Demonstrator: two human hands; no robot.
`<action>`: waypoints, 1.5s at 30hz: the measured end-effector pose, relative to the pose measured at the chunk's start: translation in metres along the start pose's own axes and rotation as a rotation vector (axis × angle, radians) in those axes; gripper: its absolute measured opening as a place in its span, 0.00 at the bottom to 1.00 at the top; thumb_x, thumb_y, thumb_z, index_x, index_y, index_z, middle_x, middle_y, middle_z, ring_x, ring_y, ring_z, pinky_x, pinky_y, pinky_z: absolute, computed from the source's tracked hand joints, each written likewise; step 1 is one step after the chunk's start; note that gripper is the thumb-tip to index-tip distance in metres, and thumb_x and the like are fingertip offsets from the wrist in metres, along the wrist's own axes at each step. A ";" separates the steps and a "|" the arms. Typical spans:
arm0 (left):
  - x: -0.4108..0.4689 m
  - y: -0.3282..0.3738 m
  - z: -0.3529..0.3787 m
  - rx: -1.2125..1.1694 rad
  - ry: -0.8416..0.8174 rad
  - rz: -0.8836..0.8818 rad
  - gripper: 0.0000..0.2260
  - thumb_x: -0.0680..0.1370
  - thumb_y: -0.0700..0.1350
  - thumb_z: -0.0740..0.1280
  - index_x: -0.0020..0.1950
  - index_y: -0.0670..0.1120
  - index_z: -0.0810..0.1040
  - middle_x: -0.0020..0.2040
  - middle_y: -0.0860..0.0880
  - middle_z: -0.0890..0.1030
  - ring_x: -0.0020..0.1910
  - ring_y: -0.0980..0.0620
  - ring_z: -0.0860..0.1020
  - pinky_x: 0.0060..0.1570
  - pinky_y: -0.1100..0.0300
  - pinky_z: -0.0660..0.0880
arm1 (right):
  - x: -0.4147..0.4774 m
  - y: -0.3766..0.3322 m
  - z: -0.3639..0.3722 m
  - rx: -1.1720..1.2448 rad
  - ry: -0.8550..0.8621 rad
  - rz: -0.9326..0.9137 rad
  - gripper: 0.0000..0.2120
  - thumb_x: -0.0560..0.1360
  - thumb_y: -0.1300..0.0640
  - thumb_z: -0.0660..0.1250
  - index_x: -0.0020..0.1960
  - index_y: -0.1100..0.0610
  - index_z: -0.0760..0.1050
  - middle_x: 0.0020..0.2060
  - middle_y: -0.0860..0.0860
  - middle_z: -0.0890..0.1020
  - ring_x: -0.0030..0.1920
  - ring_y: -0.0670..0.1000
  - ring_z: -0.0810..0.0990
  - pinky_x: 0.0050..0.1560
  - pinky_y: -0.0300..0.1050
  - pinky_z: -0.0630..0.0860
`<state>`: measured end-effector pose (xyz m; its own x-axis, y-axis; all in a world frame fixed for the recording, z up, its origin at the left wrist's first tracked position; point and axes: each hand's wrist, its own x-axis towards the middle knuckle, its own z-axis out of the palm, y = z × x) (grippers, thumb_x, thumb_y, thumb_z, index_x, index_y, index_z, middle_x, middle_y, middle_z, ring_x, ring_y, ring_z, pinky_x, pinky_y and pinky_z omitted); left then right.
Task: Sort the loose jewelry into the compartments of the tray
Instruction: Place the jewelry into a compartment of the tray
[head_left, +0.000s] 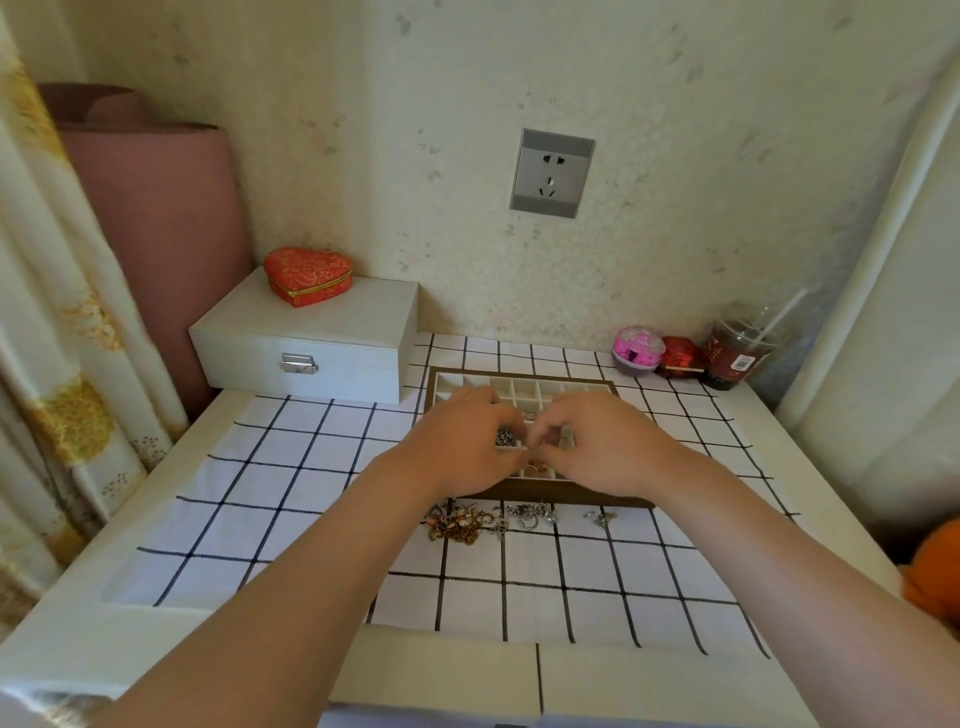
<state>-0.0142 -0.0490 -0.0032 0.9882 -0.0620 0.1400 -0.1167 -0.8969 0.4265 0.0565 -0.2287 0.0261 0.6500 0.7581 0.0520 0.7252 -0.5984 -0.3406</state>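
Bench (78, 623): white, covered for the most part by a white checked cloth (311, 467) with dark lines.

Tray (571, 497): wooden rim, pale grid of small compartments, on the cloth toward the far edge of the bench, about midway along it. A cluster of silver pieces (505, 439) lies in one compartment left of centre. Gold pieces (537, 469) lie in a compartment of the near row.

Loose jewelry (467, 522): mixed gold and silver items in a row on the cloth, just beside the tray's near wall. A small separate silver cluster (600, 518) lies further right.

Left hand (457, 447): over the left half of the tray, fingers curled, thumb and forefinger tips drawn together at the tray's middle.

Right hand (608, 447): over the right half of the tray, fingers likewise curled, its tips meeting those of the left hand. Whether either hand pinches a piece is too small to tell.

White jewelry box (311, 338): far-left corner, metal clasp facing front, a red heart-shaped box (307, 275) on its lid.

Far-right corner: pink round case (638, 349), red case (680, 356), plastic cup (737, 353) with straw.

Wall behind: grey socket (552, 173).
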 end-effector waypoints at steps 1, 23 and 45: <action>-0.003 0.003 -0.003 -0.026 -0.019 0.010 0.14 0.74 0.58 0.70 0.59 0.58 0.79 0.56 0.54 0.73 0.60 0.51 0.70 0.59 0.53 0.71 | -0.006 -0.001 0.001 -0.002 -0.018 -0.014 0.07 0.75 0.54 0.70 0.46 0.41 0.82 0.42 0.37 0.79 0.45 0.39 0.78 0.47 0.40 0.76; -0.022 0.027 -0.003 0.030 -0.197 0.091 0.08 0.72 0.50 0.75 0.50 0.58 0.83 0.48 0.58 0.74 0.51 0.58 0.71 0.50 0.61 0.71 | -0.038 -0.001 0.007 -0.361 -0.192 -0.170 0.06 0.77 0.51 0.70 0.53 0.46 0.83 0.50 0.43 0.77 0.46 0.47 0.77 0.48 0.48 0.75; -0.027 0.061 0.017 0.184 -0.275 0.056 0.09 0.74 0.58 0.71 0.51 0.59 0.84 0.44 0.61 0.82 0.44 0.61 0.77 0.46 0.61 0.74 | -0.072 0.015 0.004 -0.151 -0.220 -0.050 0.08 0.77 0.47 0.69 0.55 0.44 0.83 0.34 0.40 0.75 0.36 0.40 0.72 0.39 0.39 0.70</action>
<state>-0.0462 -0.1098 0.0038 0.9734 -0.2069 -0.0982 -0.1767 -0.9513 0.2528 0.0195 -0.2915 0.0132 0.5599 0.8157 -0.1453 0.7913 -0.5785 -0.1980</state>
